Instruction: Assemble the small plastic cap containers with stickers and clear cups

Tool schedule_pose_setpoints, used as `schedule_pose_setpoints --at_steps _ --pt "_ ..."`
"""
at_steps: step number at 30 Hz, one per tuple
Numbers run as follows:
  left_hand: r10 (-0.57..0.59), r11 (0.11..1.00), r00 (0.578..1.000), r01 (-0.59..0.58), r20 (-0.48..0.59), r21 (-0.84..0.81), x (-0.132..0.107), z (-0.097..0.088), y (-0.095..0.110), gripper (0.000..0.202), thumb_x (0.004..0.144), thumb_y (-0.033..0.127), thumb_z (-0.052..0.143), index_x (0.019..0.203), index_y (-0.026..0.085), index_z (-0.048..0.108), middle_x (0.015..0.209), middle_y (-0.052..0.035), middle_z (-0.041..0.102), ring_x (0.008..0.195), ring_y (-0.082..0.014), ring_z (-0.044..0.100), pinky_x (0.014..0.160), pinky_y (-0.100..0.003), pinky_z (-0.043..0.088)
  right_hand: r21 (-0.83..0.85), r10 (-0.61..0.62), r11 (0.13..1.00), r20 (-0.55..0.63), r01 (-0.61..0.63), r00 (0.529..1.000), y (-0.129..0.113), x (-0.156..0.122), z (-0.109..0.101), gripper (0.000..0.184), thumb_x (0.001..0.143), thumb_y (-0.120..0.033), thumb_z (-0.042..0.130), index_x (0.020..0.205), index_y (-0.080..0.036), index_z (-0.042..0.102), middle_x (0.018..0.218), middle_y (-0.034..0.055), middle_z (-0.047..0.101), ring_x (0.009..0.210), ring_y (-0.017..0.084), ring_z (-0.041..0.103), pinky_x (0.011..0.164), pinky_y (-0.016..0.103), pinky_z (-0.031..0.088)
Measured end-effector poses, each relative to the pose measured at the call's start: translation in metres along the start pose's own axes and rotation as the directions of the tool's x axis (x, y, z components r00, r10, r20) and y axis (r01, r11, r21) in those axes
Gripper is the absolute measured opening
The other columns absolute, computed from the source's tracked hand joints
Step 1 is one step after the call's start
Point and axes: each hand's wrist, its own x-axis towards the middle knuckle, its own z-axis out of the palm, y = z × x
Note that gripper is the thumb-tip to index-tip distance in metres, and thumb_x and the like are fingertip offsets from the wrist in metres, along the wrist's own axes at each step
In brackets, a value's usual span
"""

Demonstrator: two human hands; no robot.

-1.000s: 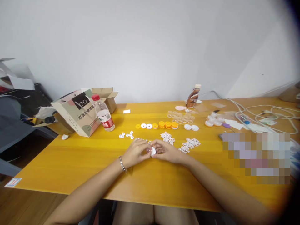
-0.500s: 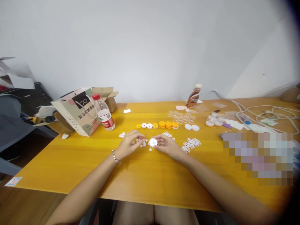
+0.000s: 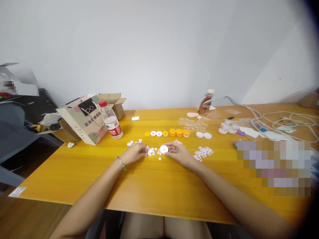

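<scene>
My right hand [image 3: 177,152] holds a white round disc [image 3: 163,149] with a small centre hole, gripped at its right edge between thumb and fingers. My left hand [image 3: 136,152] is at the left edge of a scatter of small white discs [image 3: 151,151]. Its fingertips are pressed together, and whatever is between them is too small to make out. Small white parts [image 3: 130,143] lie just beyond the left hand. White perforated pieces [image 3: 203,152] lie to the right of my right hand, and similar ones are partly hidden behind it.
Behind the hands runs a row of orange and white rings [image 3: 159,133]. Clear plastic rings [image 3: 196,125] and white round caps [image 3: 203,135] are further right. A water bottle [image 3: 113,124] and paper bag [image 3: 86,129] stand left; a brown bottle [image 3: 206,103] and cables [image 3: 261,116] are back right.
My left hand has moved left, away from the white disc, and its fingers have closed together beside the small discs. The right hand still holds the white disc, now tilted more toward me.
</scene>
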Motion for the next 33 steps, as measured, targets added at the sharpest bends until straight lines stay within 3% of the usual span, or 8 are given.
schedule_pose_setpoints --at_steps 5,16,21,29,33 --pt "0.02 0.999 0.997 -0.017 -0.072 0.036 0.0 0.002 0.0 0.008 0.075 0.019 0.051 0.075 0.016 0.058 0.078 -0.0029 0.059 0.073 -0.014 0.053 0.07 -0.025 0.04 0.002 0.017 1.0 0.006 -0.017 1.0 -0.004 -0.002 0.001 0.04 0.061 -0.028 0.068 0.097 -0.016 0.055 0.086 0.004 0.061 0.072 0.011 0.057 0.078 0.031 0.046" --pt "0.121 0.977 0.993 -0.117 -0.011 0.178 -0.003 -0.001 0.007 0.012 0.074 0.012 0.045 0.078 0.016 0.056 0.075 -0.0018 0.059 0.069 -0.0118 0.052 0.066 -0.021 0.039 0.034 0.055 0.998 0.014 -0.055 0.998 -0.007 -0.002 0.002 0.042 0.059 -0.026 0.069 0.097 -0.015 0.055 0.082 0.0025 0.06 0.074 0.012 0.057 0.08 0.031 0.044" --pt "0.122 0.965 0.989 -0.1 -0.081 0.241 -0.002 0.004 0.005 0.018 0.072 0.008 0.044 0.079 0.017 0.058 0.076 -0.0027 0.058 0.071 -0.0129 0.052 0.067 -0.022 0.04 0.067 0.08 0.995 0.003 -0.08 0.997 -0.01 -0.004 0.002 0.042 0.057 -0.026 0.07 0.096 -0.017 0.056 0.083 0.0026 0.061 0.076 0.013 0.058 0.083 0.033 0.043" --pt "0.249 0.958 0.921 -0.281 -0.3 -0.067 -0.004 0.014 0.041 0.017 0.083 0.021 0.043 0.091 0.018 0.058 0.086 -0.0035 0.061 0.079 -0.0113 0.056 0.073 -0.022 0.043 0.111 0.09 0.99 0.023 -0.092 0.996 -0.008 -0.005 0.006 0.04 0.057 -0.025 0.07 0.095 -0.018 0.056 0.084 0.0032 0.063 0.078 0.015 0.06 0.084 0.035 0.043" --pt "0.3 0.953 0.895 -0.3 -0.329 0.053 -0.003 0.025 0.049 0.016 0.084 0.022 0.043 0.089 0.018 0.058 0.084 -0.004 0.061 0.078 -0.0121 0.055 0.071 -0.024 0.043 0.139 0.086 0.986 0.061 -0.093 0.994 -0.008 -0.006 0.01 0.039 0.057 -0.024 0.07 0.094 -0.018 0.057 0.085 0.0029 0.063 0.077 0.014 0.06 0.083 0.034 0.043"
